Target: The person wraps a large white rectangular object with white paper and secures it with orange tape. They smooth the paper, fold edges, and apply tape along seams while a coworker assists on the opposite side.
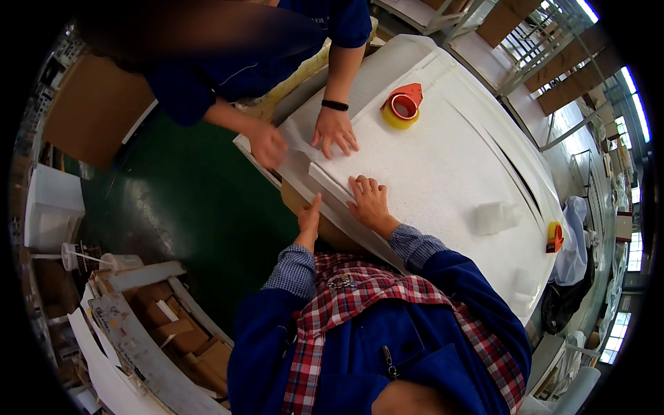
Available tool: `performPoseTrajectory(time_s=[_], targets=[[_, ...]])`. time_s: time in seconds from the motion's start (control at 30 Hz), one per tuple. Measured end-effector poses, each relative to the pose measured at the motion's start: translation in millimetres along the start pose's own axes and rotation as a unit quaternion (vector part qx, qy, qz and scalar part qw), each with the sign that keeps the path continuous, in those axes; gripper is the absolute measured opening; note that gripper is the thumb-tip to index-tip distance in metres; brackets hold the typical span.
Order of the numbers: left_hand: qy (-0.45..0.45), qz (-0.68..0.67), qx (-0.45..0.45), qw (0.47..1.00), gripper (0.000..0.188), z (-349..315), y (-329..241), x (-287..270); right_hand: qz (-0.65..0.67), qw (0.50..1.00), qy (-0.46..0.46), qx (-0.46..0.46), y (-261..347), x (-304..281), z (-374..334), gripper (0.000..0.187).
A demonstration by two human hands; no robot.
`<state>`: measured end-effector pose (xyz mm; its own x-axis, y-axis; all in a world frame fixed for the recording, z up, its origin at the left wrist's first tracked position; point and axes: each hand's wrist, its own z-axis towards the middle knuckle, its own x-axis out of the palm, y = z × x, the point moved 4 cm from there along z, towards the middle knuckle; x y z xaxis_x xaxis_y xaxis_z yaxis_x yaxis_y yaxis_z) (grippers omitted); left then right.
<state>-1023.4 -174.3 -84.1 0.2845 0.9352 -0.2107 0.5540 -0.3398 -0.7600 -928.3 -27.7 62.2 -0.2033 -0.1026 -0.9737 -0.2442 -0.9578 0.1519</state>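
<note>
A large, flat white package [436,166] lies before me, with thin translucent wrapping film [294,142] along its near left side. My right hand [371,205] rests on top near the edge, fingers spread and slightly bent, beside a narrow white strip [330,181]. At the side of the package is my left hand [309,220], seen edge-on with fingers stretched up against the wrapping. Across from me, a co-worker's hand [335,131] with a black wristband presses flat on the film. The co-worker's other hand [268,145] is blurred at the package's corner.
A red tape dispenser [403,105] with yellow tape sits on the package; a second dispenser [555,237] lies at its right end. A translucent white wad [496,218] is nearby. At lower left stands a bin of cardboard scraps [190,339]. Metal racks [515,79] stand far right.
</note>
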Motion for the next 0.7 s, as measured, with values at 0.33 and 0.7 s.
performPoseTrajectory(time_s=[0.33,0.7], targets=[[0.163,-0.165,0.09,0.969,0.029,-30.9,-39.1,12.4,0.027,0.999,-0.026,0.013,-4.5,-0.5,-4.5,0.066],[0.112,-0.195,0.043,0.973,0.038,-7.2,-18.9,22.9,0.029,0.995,0.018,-0.097,-1.3,9.8,4.0,0.061]])
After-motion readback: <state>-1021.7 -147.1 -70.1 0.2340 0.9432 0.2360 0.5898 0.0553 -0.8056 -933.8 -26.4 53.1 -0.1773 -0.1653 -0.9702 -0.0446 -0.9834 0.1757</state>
